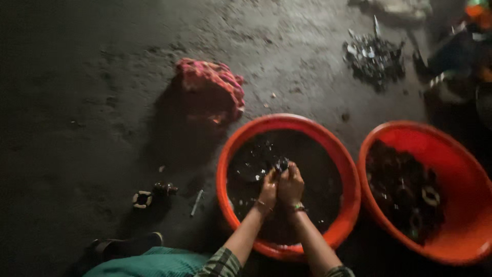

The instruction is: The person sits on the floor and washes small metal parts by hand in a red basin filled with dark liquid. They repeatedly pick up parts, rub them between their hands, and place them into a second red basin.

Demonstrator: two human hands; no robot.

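Both hands meet over the left basin (230,154): the left hand (268,191) and right hand (290,185) grip a small dark part (281,164), probably metal, above black liquid. Right of it sits a second basin (461,154) of parts. Beyond lie a pink cloth (212,82) and a scrap pile (373,56).

Open floor (87,92) from 8 to 11 o'clock: dark, bare concrete, wide passage. Red cloth bundle (211,87) sits at 11, just off the rim of the near red basin (287,123). Basin interior is crowded with dark liquid and small parts; both hands, left hand (267,191) and right hand (291,185), are pressed together over its middle. Second red basin (461,169) at 3, near the first, with a narrow gap between the rims. Metal parts heap (373,56) at 1. Small ring-shaped part (142,198) and bolt (197,202) at 8, beside a sandal (125,245).
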